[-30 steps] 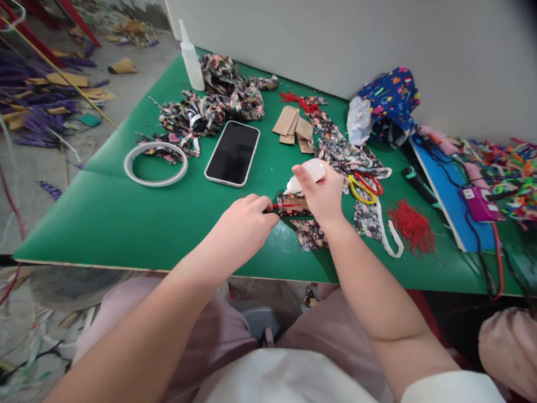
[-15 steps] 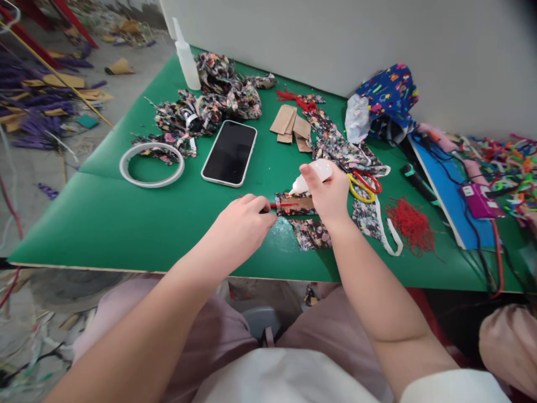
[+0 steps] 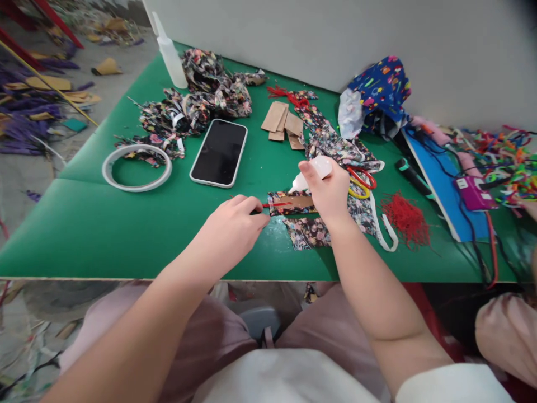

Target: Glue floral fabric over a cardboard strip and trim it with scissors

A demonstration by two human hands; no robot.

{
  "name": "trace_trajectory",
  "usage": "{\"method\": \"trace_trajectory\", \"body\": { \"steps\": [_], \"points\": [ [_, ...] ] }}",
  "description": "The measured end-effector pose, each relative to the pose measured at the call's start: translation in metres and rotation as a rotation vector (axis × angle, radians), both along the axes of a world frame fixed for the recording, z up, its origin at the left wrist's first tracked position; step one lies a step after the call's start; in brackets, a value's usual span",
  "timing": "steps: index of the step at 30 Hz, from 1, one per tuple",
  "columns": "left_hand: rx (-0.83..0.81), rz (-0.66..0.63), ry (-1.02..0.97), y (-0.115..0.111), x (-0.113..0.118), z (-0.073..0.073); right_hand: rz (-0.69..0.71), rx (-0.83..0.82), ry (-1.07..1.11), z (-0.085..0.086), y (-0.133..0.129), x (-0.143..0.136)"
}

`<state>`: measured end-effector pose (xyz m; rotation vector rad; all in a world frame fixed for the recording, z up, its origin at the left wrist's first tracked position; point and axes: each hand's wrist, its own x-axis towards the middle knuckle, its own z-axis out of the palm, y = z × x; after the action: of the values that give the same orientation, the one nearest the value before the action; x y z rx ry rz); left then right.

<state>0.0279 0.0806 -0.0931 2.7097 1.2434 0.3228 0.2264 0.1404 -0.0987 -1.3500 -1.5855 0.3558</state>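
My left hand [image 3: 240,226] is closed, its fingertips pinching a thin red cord [image 3: 279,204]. The cord's free end lies over a brown card strip [image 3: 298,200] framed by folded floral fabric [image 3: 275,210]. My right hand [image 3: 331,193] is wrapped round a white squeeze bottle [image 3: 322,166], tilted with its nozzle down at the strip's upper edge. Whether liquid comes out is too small to tell. Just below lies a second piece of floral fabric [image 3: 308,234], partly covered by my right wrist. Scissors with red and yellow handles [image 3: 359,190] rest beside the right hand.
Left of my hands are a phone [image 3: 220,152], a white tape roll [image 3: 161,180] and bunched floral cloth [image 3: 218,101]. Another squeeze bottle [image 3: 172,64] stands behind. Brown card pieces [image 3: 274,117] lie ahead; red cord pieces [image 3: 406,219] and a blue board [image 3: 440,184] lie right.
The view has shifted slightly, so the table things sit further left. Both hands keep nearly the same pose, the bottle still tilted at the strip and the red cord still pinched.
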Motion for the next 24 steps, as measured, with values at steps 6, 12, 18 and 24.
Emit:
{"method": "trace_trajectory", "body": {
  "steps": [6, 12, 18, 24],
  "points": [
    [0.018, -0.011, 0.005, 0.001, 0.000, -0.001, -0.027, 0.001, -0.024, -0.002, 0.000, 0.008],
    [0.025, -0.014, 0.005, 0.001, -0.001, -0.002, -0.067, -0.006, -0.032, -0.001, 0.001, 0.015],
    [0.031, -0.015, 0.007, 0.000, -0.002, 0.000, -0.106, -0.024, 0.005, 0.000, 0.001, 0.022],
    [0.019, -0.013, 0.010, 0.000, -0.002, 0.000, -0.154, -0.012, -0.003, 0.001, 0.001, 0.030]
  ]
}}
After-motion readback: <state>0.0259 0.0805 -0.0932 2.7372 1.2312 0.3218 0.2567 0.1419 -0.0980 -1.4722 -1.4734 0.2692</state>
